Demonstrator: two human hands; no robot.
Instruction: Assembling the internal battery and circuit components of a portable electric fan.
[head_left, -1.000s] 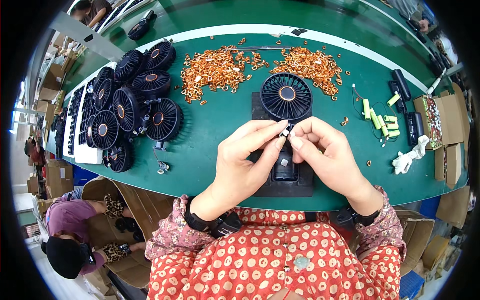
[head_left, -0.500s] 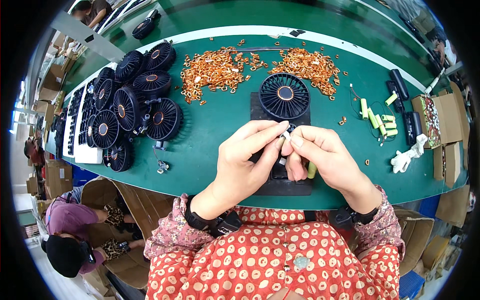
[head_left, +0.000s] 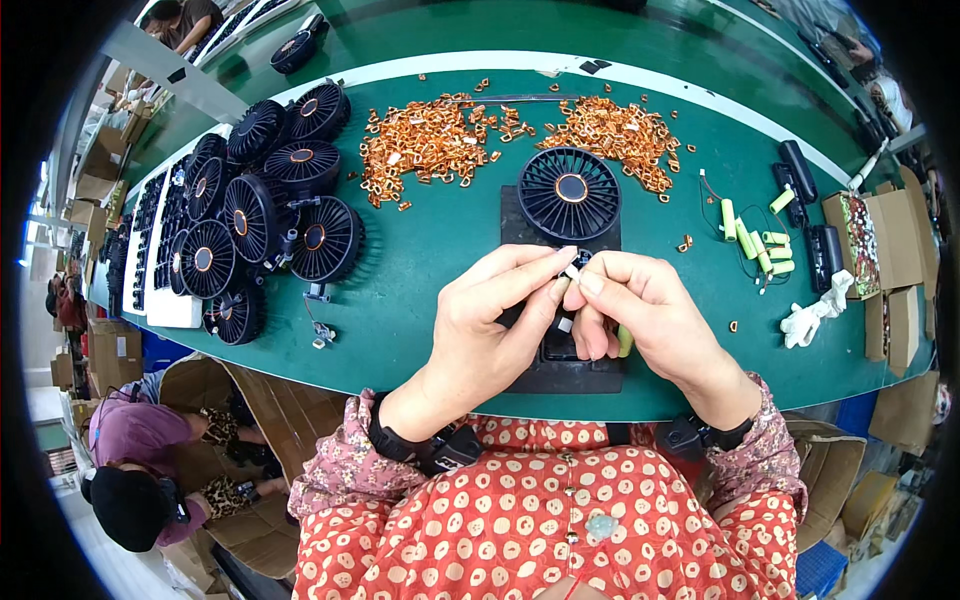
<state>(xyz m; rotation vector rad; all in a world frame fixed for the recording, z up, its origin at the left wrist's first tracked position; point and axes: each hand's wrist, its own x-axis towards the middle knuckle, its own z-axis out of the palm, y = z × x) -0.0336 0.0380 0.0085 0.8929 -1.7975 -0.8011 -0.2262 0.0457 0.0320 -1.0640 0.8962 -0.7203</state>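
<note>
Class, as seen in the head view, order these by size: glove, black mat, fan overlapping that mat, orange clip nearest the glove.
1. Black mat, partly hidden
2. Fan
3. White glove
4. Orange clip

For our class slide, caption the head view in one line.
Left hand and right hand meet at a small white part near a black fan head; orange loops heaped beyond.
</note>
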